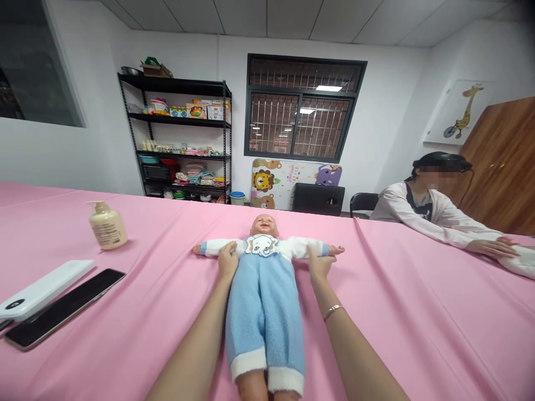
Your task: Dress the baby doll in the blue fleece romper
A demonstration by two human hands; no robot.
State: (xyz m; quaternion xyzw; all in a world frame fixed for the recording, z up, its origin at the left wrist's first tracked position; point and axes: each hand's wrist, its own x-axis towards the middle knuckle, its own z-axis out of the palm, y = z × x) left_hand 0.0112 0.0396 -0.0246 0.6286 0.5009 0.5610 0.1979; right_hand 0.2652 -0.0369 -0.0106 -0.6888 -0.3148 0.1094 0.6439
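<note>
Holding a baby doll [264, 301], head pointing away, left hand [228, 260] and right hand [321, 263] close fingers around its chest.

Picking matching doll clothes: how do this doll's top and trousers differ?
The doll's white top has blue cuffs; its blue fleece trousers have white cuffs. The top's sleeves stretch sideways, while the trouser legs lie straight together. The top has a picture on its chest; the trousers show none. Both look soft and fuzzy.

Our pink-covered table [418, 323] holds a baby doll [264, 312] on its back. Off to its left we have a cream pump bottle [107, 225], a white power bank [44, 289] and a black smartphone [64, 308].
</note>
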